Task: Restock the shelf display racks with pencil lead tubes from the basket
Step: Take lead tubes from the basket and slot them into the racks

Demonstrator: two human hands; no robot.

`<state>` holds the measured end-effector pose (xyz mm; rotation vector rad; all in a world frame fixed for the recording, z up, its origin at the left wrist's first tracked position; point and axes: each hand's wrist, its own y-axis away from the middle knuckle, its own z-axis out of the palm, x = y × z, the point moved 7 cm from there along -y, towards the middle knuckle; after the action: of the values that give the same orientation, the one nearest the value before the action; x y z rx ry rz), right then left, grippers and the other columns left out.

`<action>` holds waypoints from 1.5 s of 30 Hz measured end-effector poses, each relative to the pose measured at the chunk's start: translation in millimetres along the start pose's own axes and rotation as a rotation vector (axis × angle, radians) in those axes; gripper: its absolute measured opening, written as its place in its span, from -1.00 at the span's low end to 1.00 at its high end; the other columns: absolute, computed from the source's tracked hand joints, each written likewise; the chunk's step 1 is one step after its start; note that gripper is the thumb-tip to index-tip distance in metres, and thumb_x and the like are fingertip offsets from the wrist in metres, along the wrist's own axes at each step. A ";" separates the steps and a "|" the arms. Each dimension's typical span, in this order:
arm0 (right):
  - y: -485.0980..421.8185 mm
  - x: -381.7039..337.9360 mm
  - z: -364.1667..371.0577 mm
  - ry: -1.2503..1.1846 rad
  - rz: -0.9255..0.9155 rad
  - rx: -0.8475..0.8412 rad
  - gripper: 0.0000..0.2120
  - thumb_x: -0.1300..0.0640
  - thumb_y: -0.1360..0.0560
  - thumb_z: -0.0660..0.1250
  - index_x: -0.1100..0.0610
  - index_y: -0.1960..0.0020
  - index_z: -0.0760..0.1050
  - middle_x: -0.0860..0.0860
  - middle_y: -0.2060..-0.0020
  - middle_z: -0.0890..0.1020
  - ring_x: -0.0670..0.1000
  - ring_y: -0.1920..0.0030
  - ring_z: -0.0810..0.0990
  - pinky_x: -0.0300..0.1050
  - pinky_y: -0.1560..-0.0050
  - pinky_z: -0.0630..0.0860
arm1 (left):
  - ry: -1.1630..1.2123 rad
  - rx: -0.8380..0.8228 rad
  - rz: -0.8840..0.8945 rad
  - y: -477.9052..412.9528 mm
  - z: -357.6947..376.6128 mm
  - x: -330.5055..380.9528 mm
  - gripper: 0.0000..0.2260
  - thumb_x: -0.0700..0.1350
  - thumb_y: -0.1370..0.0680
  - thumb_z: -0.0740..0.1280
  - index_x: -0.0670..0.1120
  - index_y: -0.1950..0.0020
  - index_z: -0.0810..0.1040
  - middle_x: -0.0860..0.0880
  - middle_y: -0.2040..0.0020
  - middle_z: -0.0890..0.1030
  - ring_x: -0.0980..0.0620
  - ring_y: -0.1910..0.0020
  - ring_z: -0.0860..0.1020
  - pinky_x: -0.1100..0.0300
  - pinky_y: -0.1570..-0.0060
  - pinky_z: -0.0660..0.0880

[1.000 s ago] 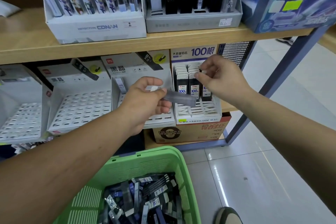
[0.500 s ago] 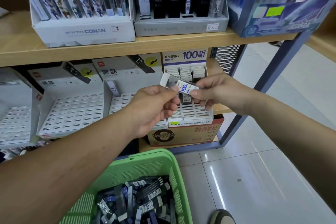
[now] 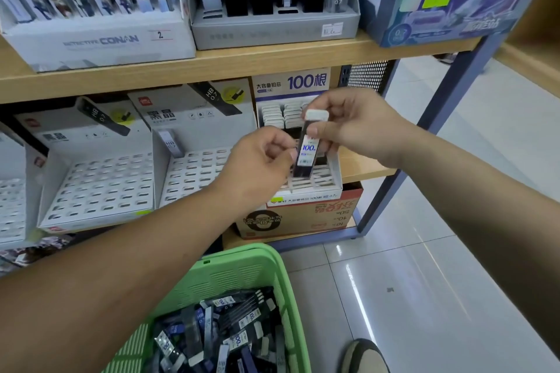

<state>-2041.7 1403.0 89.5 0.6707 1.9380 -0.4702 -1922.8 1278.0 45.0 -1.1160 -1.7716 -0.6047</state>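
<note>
Below both hands a green basket [image 3: 242, 269] holds a heap of dark lead tubes [image 3: 224, 330]. The right hand [image 3: 357, 127] pinches one tube [image 3: 307, 148] upright, just under its white cap, its label reading "100". The left hand [image 3: 260, 163], fingers curled, meets the tube's left edge; I cannot tell whether it grips. Just behind the hands stands a part-filled white rack [image 3: 335, 169] headed "100".

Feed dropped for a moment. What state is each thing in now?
Held tube: upright, cap up, pinched by right hand.
Left hand: curled beside it, contact unclear.
Small rack: back rows filled, front slots empty.
Middle rack: single tube standing, other slots empty.
Basket: piled with loose tubes.
</note>
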 end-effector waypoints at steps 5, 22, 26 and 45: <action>0.0 7.9 -26.2 0.140 -0.045 0.153 -0.77 0.26 -0.49 0.53 0.01 0.01 0.54 0.11 0.16 0.72 0.15 0.23 0.70 0.11 0.19 0.69 | -0.220 -0.005 -0.117 -1.1 -11.7 -33.2 -0.87 -0.13 -0.53 0.51 -0.02 -0.01 0.60 0.02 0.34 0.58 0.10 0.35 0.53 0.24 0.26 0.42; -6.4 25.9 -9.2 0.226 -0.100 0.148 -0.76 0.31 -0.47 0.53 0.06 0.09 0.51 0.15 0.06 0.67 0.15 0.09 0.66 0.15 0.10 0.65 | -0.238 -0.079 -0.138 2.6 -9.1 -40.8 -0.73 -0.15 -0.50 0.54 0.02 -0.13 0.56 0.04 0.24 0.63 0.13 0.31 0.56 0.22 0.21 0.46; -8.8 28.3 -3.0 0.320 -0.116 0.136 -0.79 0.27 -0.47 0.53 0.09 0.04 0.53 0.11 0.07 0.67 0.12 0.08 0.65 0.16 0.04 0.64 | -0.229 -0.091 -0.145 3.4 -9.5 -41.4 -0.72 -0.14 -0.50 0.54 0.02 -0.15 0.56 0.04 0.22 0.64 0.13 0.28 0.57 0.21 0.19 0.48; -6.7 43.7 1.7 0.810 -0.289 0.322 -0.37 0.17 -0.44 0.54 0.00 -0.45 0.41 0.08 -0.31 0.48 0.22 -0.27 0.50 0.10 -0.06 0.54 | -0.193 -0.085 -0.168 3.0 -11.5 -45.0 -0.72 -0.14 -0.49 0.55 0.05 -0.13 0.57 0.06 0.21 0.63 0.12 0.27 0.57 0.21 0.17 0.49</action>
<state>-2060.3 1407.7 49.6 0.8760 2.7794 -0.7842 -1907.8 1251.2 9.9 -1.1216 -2.0372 -0.6971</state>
